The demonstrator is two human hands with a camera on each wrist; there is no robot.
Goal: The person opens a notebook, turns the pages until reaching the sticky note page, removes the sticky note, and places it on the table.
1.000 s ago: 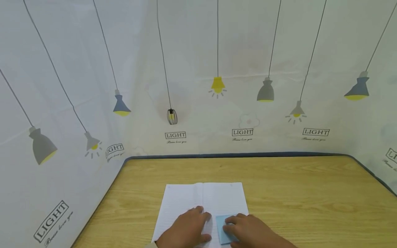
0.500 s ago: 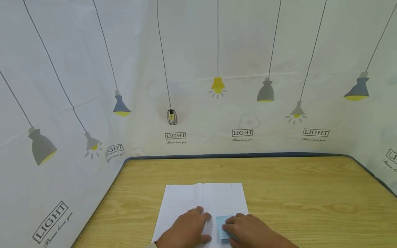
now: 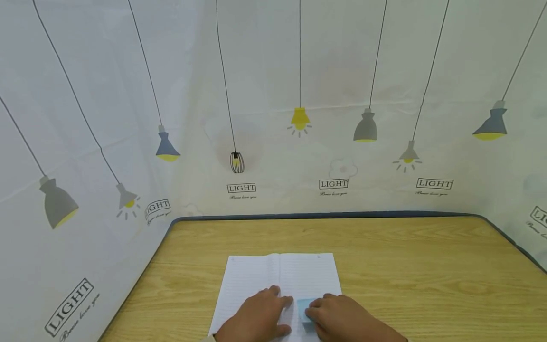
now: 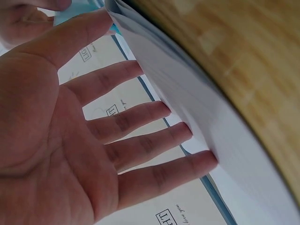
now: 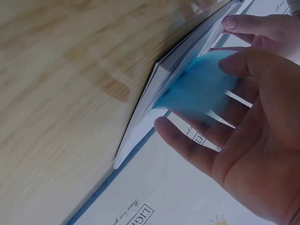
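Note:
An open lined notebook (image 3: pixel 252 270) lies on the table, its white pages facing up. On its right page is a light-blue sticky note (image 3: pixel 304 306), partly covered by my right hand (image 3: pixel 342 316). In the right wrist view the blue sheet (image 5: pixel 201 86) is blurred and slants up from the page, its near part pinched between my thumb and fingers. My left hand (image 3: pixel 258 316) rests near the fold of the notebook. The left wrist view shows that hand's fingers (image 4: pixel 140 145) spread and nearly straight, with the tips touching the paper.
The wood-grain table (image 3: pixel 427 270) reaches back to a dark blue edge (image 3: pixel 325 215). White sheeting (image 3: pixel 273 71) printed with hanging lamps and the word LIGHT surrounds it at the back and sides.
My right fingers have curled further over the blue sticky note, and its near part has come up off the page. The left hand stays almost where it was.

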